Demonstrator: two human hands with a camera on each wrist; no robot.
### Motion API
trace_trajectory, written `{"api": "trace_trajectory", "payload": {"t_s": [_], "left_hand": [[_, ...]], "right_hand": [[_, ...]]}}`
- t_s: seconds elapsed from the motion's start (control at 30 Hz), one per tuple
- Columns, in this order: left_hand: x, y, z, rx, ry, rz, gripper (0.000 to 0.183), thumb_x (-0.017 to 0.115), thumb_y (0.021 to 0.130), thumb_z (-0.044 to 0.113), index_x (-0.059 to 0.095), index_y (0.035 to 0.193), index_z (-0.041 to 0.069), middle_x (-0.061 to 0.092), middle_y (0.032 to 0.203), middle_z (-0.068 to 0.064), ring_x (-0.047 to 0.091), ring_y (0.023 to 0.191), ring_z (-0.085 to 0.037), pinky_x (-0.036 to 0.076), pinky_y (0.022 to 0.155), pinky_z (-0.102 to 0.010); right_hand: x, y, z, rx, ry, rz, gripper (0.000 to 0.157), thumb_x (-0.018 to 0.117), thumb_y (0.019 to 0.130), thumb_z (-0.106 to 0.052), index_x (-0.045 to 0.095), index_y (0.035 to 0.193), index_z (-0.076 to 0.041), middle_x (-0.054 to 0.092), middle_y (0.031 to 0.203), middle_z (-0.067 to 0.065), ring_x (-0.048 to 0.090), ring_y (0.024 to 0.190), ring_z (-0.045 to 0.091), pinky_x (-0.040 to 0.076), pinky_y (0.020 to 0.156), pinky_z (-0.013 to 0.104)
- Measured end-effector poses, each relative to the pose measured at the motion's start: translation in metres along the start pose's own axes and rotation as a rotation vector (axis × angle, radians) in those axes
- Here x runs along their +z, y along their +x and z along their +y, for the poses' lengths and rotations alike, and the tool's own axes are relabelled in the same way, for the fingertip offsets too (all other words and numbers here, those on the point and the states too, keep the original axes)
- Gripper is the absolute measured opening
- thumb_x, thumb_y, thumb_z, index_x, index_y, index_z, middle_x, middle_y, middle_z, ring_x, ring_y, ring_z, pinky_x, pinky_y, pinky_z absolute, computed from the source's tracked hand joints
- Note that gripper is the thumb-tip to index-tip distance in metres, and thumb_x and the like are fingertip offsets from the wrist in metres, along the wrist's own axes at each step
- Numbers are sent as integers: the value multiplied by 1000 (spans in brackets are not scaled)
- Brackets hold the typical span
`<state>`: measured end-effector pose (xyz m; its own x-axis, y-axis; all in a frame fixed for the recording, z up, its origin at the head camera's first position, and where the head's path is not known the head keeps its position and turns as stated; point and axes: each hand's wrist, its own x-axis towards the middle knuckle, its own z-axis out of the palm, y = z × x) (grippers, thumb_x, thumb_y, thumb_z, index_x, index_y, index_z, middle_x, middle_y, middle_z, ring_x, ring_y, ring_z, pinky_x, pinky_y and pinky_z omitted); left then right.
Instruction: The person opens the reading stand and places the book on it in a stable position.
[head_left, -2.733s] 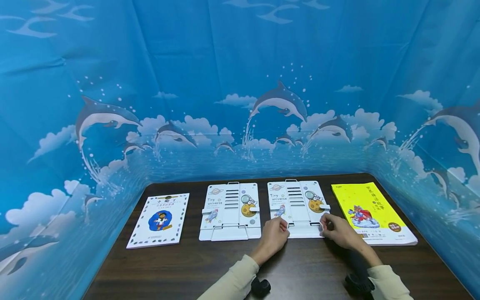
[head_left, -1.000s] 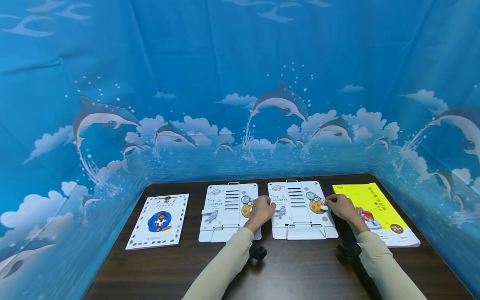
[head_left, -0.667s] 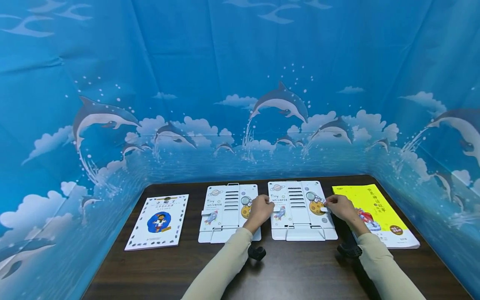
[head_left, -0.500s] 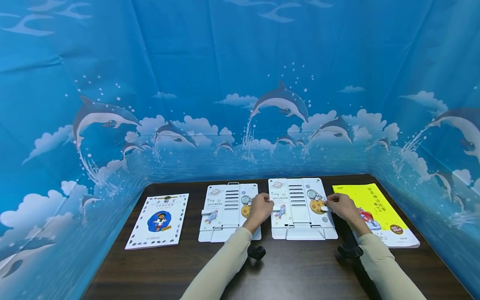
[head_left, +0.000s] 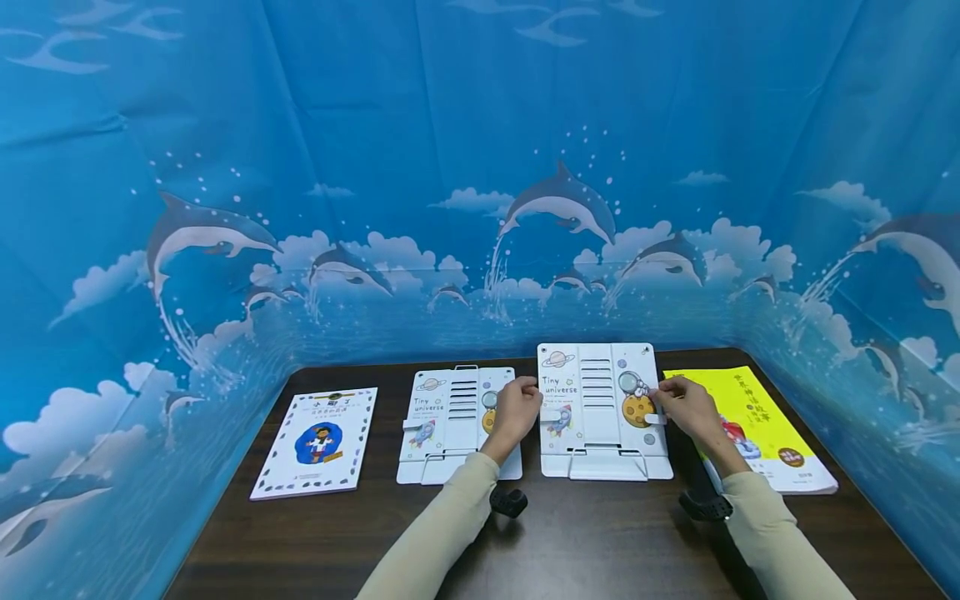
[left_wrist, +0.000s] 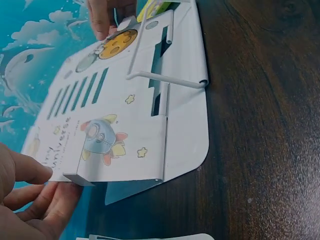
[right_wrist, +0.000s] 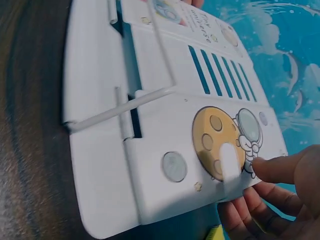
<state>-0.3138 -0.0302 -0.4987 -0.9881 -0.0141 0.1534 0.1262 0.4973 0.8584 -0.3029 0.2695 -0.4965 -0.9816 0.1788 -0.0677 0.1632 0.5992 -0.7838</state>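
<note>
A white book stand (head_left: 600, 429) printed with "Tiny universe", a rocket and an astronaut on a yellow moon is at the middle right. Its slotted back panel (right_wrist: 165, 115) tilts up from a base plate lying on the table. The left hand (head_left: 517, 410) pinches the panel's left edge, thumb in front and fingers behind, near the small side clip (left_wrist: 80, 170). On the opposite edge, the right hand (head_left: 688, 408) grips beside the moon picture, with its fingers (right_wrist: 267, 197) behind the panel. A wire page holder (head_left: 607, 465) stands at the bottom front.
A matching flat book stand (head_left: 457, 425) lies to the left, partly covered by the left hand. Farther left is a white book (head_left: 318, 446) with a blue circle. A yellow book (head_left: 772, 425) lies under the right forearm's side. A dolphin-print curtain (head_left: 480, 208) encloses the dark wooden table (head_left: 585, 542).
Both hands have moved from the wire holder at the stand's bottom up to the panel's side edges. The back panel has risen from flat to tilted.
</note>
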Motion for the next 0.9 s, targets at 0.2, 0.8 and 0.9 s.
{"api": "trace_trajectory", "payload": {"t_s": [0.2,0.8,0.9], "left_hand": [[-2,0,6,5,-69,2,28,72,98,8,71,124,-2,73,99,-8,65,83,-10,54,75,-26],[-10,-8,20,101,-89,0,22,78,96,8,70,117,6,72,101,-6,65,87,-10,55,78,-25],[-11,-5,19,127,-91,-7,21,79,96,8,71,115,6,73,101,-7,65,87,-10,55,78,-25]], "right_hand": [[-9,-7,-11,-60,48,42,45,64,107,-27,56,136,6,60,127,29,65,94,31,52,71,19],[-23,-24,-22,-122,48,75,31,68,106,-16,56,126,5,62,115,24,63,100,33,52,77,20],[-23,-28,-21,-136,39,89,30,69,105,-15,57,124,5,63,115,25,63,100,35,52,77,20]]}}
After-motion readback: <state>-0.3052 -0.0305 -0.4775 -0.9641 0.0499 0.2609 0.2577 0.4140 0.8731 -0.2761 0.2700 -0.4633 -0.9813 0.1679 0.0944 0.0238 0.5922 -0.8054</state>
